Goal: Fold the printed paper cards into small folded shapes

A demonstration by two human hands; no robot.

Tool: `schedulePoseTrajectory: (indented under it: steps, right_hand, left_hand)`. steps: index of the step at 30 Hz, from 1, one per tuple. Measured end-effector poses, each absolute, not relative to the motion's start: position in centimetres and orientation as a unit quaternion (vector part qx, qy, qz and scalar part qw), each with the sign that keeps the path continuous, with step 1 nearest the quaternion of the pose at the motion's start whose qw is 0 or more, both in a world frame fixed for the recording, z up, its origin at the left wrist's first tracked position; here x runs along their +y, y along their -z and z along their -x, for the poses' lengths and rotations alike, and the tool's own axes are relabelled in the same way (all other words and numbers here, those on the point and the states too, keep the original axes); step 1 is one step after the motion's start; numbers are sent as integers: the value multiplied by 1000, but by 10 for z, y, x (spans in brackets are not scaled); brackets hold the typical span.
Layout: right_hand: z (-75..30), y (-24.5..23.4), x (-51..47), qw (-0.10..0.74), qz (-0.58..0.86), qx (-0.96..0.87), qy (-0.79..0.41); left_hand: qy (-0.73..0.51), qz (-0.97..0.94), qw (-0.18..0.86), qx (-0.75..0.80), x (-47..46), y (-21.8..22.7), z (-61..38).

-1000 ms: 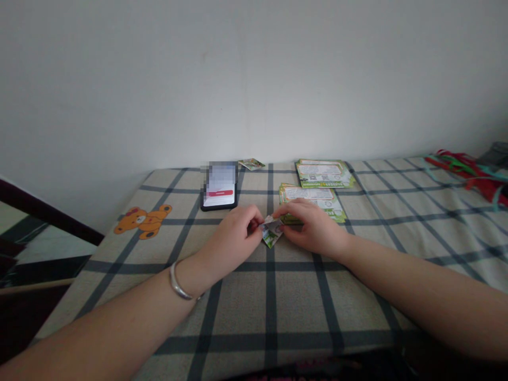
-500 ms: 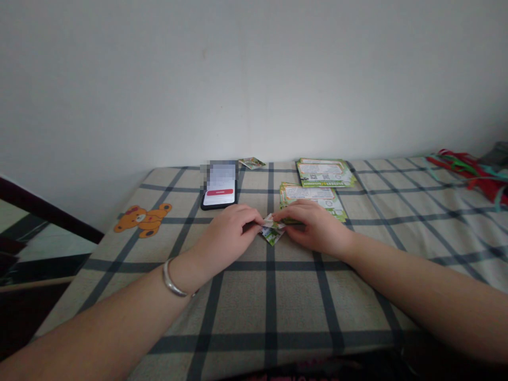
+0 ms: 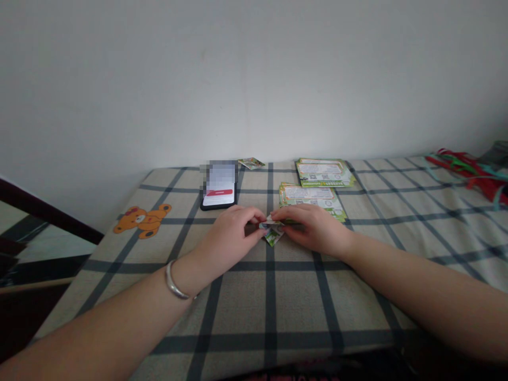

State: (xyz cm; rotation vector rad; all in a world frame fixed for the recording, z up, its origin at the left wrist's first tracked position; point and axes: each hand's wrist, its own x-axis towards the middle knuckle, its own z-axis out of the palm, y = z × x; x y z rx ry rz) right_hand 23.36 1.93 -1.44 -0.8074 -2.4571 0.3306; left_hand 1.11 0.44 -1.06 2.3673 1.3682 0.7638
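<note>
A small folded piece of green and white printed paper (image 3: 272, 231) lies on the checked cloth (image 3: 278, 296) between both hands. My left hand (image 3: 232, 233), with a silver bangle on its wrist, pinches the paper's left side with closed fingers. My right hand (image 3: 313, 227) presses and pinches its right side, fingers curled together. Just behind my right hand lies a stack of green printed leaflets (image 3: 307, 196).
A phone (image 3: 219, 189) with a lit screen lies behind my left hand. A second leaflet stack (image 3: 323, 172) and a small folded paper (image 3: 251, 163) sit near the wall. Red and green ribbons (image 3: 472, 169) lie at far right. A bear print (image 3: 143, 218) marks the cloth.
Both hands have pressed the folded paper lower and flatter onto the cloth; its raised flap has been folded down. The hands stayed in nearly the same place.
</note>
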Motion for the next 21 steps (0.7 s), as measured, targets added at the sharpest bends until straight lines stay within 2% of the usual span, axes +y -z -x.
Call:
schedulePoseTrajectory:
  steps: [6,21]
  right_hand:
    - [-237,13,22,252,252,-927,-115]
    - [-241,13,23,221,208,-949,-85]
  left_hand:
    - [-258,-828,160,471,4,9,-10]
    - [-228,-884,88,399,17,13,5]
